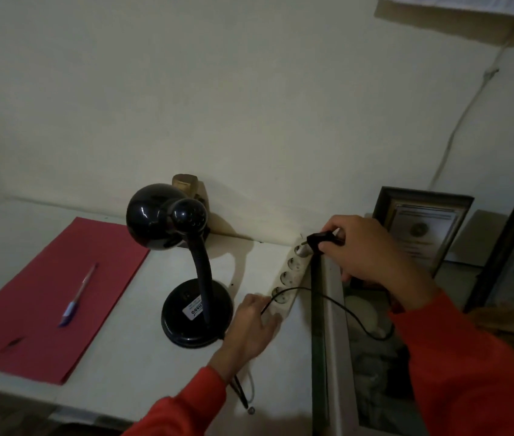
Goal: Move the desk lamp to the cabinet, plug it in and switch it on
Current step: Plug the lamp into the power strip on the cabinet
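A black gooseneck desk lamp (194,291) stands unlit on the white cabinet top (129,366), its round shade turned left. A white power strip (290,278) lies along the cabinet's right edge. My right hand (366,250) grips the lamp's black plug (320,240), whose pins sit at the strip's farthest socket. The black cord (344,309) loops from the plug back toward the lamp base. My left hand (254,325) presses flat on the near end of the strip, fingers spread.
A red folder (48,297) with a blue pen (77,297) lies left of the lamp. A brown object (186,184) stands against the wall behind the shade. Framed certificates (422,231) lean at the right, beyond a gap beside the cabinet.
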Tool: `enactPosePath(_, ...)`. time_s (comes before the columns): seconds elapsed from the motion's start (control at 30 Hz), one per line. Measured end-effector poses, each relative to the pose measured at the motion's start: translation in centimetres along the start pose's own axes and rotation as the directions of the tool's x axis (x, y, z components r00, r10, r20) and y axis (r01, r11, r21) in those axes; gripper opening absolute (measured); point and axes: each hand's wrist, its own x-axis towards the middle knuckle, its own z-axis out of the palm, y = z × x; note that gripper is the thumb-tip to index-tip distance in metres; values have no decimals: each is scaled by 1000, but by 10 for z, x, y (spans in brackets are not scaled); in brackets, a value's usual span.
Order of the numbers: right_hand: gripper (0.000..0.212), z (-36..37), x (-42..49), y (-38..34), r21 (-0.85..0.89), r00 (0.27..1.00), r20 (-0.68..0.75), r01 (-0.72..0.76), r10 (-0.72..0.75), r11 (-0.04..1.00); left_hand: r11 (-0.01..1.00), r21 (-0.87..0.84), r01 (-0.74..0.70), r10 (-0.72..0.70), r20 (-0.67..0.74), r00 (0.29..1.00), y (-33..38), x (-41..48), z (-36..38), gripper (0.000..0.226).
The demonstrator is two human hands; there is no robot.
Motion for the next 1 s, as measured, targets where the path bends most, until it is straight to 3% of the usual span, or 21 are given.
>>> enactPosePath(0.2, 11, 4, 7, 12, -12, 1000, 28, -2, 3, 1000, 999, 4, -50, 50, -27, 998, -11, -8, 2, 6)
enactPosePath(0.47, 24, 65, 31, 30, -146, 960, 268, 125, -83, 981, 998, 47, -31, 29, 49, 998, -20, 0, 6, 17)
enactPosePath(0.67, 19, 99, 45, 43, -224, 914, 397, 181, -80, 957, 998, -17, 54, -54, -26, 998, -23, 8, 9, 4)
enactPosePath(0.83, 23, 118, 45, 45, -357, 895, 434, 279, -106, 891, 982, -59, 178, -178, 7, 984, -20, 13, 10, 36)
enactPosePath(1.0, 23, 125, 48, 44, -499, 897, 399, 387, -191, 776, 985, -1, 171, -171, 10, 985, -21, 16, 11, 41)
